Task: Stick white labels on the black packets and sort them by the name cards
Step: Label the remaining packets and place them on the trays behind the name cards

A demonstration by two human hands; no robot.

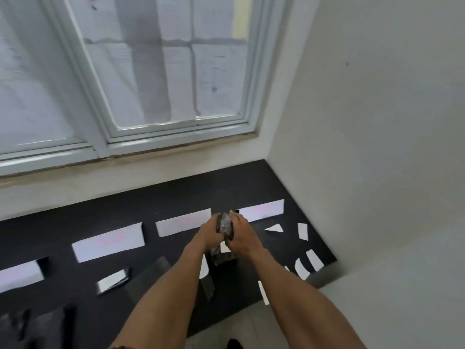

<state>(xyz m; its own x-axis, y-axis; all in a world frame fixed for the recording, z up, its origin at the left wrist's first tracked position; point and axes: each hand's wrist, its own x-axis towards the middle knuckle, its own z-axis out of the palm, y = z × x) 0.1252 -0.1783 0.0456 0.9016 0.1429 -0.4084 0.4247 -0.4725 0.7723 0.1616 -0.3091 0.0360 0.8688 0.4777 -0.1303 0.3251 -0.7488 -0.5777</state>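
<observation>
Where both forearms converge above the table (176,197), the left hand (210,233) and right hand (240,235) grip one packet (225,222), fingers curled round its sides. The packet is held off the surface, before the gap between two cards (183,221). Loose labels (303,231) lie to the right. A labelled packet (112,280) lies to the left.

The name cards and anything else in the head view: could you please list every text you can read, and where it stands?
Nothing can be read.
Name cards: pink handwriting, too blurred to read.
Papers on the window: faint print, too small and blurred.
White labels: no writing shows.
Black packet, gripped by left hand and right hand: no text shows.
</observation>
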